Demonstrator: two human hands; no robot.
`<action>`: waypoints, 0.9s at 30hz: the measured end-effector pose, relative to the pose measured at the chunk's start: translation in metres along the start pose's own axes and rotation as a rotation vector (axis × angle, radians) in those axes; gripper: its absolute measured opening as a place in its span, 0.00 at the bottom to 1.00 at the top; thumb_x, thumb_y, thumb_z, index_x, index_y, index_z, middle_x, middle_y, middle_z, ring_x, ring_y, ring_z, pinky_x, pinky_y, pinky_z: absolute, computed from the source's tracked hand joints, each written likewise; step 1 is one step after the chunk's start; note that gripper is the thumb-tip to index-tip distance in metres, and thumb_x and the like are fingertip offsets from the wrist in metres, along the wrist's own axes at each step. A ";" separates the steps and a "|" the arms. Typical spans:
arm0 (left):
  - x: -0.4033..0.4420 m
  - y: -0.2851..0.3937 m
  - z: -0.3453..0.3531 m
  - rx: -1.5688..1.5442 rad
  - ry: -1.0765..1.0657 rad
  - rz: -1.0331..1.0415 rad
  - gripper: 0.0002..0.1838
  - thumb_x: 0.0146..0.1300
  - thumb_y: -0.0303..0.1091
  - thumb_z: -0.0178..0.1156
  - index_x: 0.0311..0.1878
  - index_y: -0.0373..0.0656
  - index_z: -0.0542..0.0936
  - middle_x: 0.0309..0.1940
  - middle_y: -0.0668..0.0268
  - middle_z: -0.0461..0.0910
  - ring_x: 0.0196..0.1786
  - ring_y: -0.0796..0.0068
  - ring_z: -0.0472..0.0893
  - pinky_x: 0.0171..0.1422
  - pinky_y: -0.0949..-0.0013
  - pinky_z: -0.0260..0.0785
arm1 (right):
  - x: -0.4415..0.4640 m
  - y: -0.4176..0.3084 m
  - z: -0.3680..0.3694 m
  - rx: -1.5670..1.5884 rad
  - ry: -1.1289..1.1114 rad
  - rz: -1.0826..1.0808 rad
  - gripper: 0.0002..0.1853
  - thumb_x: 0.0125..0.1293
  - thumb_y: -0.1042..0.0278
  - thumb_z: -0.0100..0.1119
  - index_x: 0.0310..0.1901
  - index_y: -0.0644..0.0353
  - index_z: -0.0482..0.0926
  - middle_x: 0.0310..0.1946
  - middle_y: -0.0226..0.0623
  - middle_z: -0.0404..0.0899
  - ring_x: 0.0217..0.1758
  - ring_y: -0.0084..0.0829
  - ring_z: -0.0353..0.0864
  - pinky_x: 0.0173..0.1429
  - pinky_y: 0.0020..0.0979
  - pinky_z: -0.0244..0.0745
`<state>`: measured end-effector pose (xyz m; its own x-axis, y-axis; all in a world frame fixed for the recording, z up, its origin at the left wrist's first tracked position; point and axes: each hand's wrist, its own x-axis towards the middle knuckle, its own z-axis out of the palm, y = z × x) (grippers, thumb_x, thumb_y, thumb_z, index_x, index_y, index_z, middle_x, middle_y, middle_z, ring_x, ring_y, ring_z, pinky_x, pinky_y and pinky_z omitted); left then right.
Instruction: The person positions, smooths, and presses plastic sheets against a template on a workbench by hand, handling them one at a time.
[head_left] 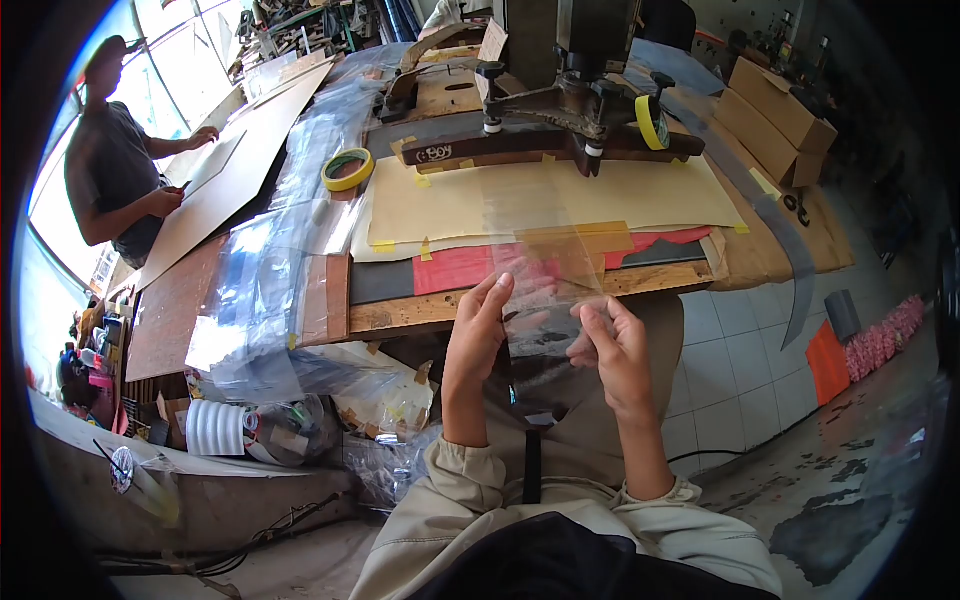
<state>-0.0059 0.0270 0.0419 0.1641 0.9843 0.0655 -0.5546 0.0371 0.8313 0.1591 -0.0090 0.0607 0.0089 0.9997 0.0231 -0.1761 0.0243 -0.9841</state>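
Note:
A clear plastic sheet (535, 268) is held up in front of me, tilted over the table's front edge. My left hand (480, 322) grips its left side with the thumb up, and my right hand (612, 345) pinches its right side. Through the sheet I see part of an amber strip (612, 236) and a red sheet (440, 270). Behind it lies a cream board (420, 215) with small yellow tape pieces, under the dark bar (540, 148) of a press. A roll of yellow tape (333, 180) rests left of the board; another tape roll (646, 122) hangs on the press.
A person (115, 165) stands at the left by a large board (245, 165). Clear plastic sheeting (255, 270) covers the table's left part and hangs over its edge. Cardboard boxes (765, 125) and scissors (796, 208) are at the right. A white ribbed coil (215, 428) lies below left.

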 end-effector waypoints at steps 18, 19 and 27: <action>-0.014 0.018 0.007 -0.332 0.032 0.151 0.25 0.74 0.31 0.45 0.70 0.30 0.60 0.67 0.45 0.66 0.70 0.51 0.66 0.64 0.51 0.74 | -0.093 -0.006 -0.113 -0.319 -0.530 0.309 0.09 0.70 0.72 0.54 0.47 0.68 0.76 0.33 0.38 0.82 0.31 0.26 0.86 0.36 0.24 0.80; -0.016 0.018 0.009 -0.315 0.057 0.166 0.25 0.74 0.32 0.45 0.70 0.30 0.60 0.66 0.45 0.66 0.69 0.51 0.68 0.64 0.52 0.74 | -0.093 -0.002 -0.118 -0.333 -0.558 0.312 0.09 0.70 0.72 0.54 0.46 0.68 0.76 0.33 0.38 0.82 0.31 0.27 0.86 0.36 0.24 0.79; -0.029 0.031 0.012 -0.215 0.184 0.321 0.24 0.75 0.33 0.45 0.67 0.27 0.63 0.59 0.41 0.73 0.62 0.52 0.76 0.63 0.56 0.76 | -0.081 0.010 -0.141 -0.406 -0.701 0.355 0.09 0.67 0.71 0.60 0.44 0.67 0.77 0.35 0.37 0.84 0.33 0.27 0.86 0.38 0.24 0.76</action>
<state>-0.0176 -0.0023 0.0723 -0.1823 0.9654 0.1867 -0.7146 -0.2605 0.6492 0.2950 -0.0906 0.0246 -0.6092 0.7238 -0.3240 0.3103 -0.1584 -0.9374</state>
